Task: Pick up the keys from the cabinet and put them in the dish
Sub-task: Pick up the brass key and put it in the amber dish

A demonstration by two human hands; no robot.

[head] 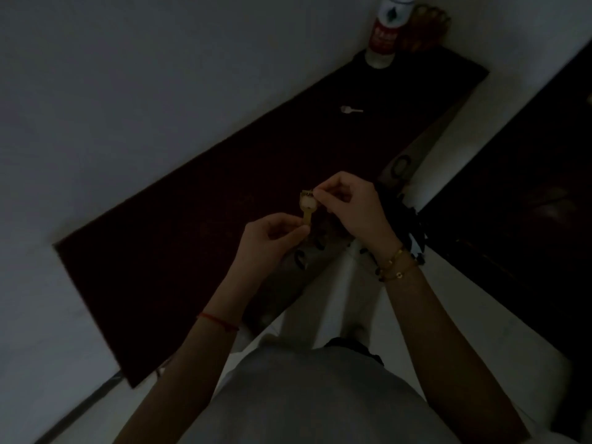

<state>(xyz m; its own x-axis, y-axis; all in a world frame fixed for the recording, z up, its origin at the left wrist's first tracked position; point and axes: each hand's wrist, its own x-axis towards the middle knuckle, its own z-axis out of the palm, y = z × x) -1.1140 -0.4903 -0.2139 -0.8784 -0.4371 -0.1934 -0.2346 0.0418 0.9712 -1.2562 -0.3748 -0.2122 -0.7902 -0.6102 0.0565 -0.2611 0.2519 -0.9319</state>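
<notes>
The scene is dim. Above the dark cabinet top I hold a brass key with a pale head between both hands. My right hand pinches its top end. My left hand pinches its lower tip. A second, pale key lies flat on the cabinet further back. I see no dish that I can make out in this light.
A white and red bottle stands at the cabinet's far end, with a brownish object beside it. A dark door is on the right. The cabinet front has round handles. White wall runs along the left.
</notes>
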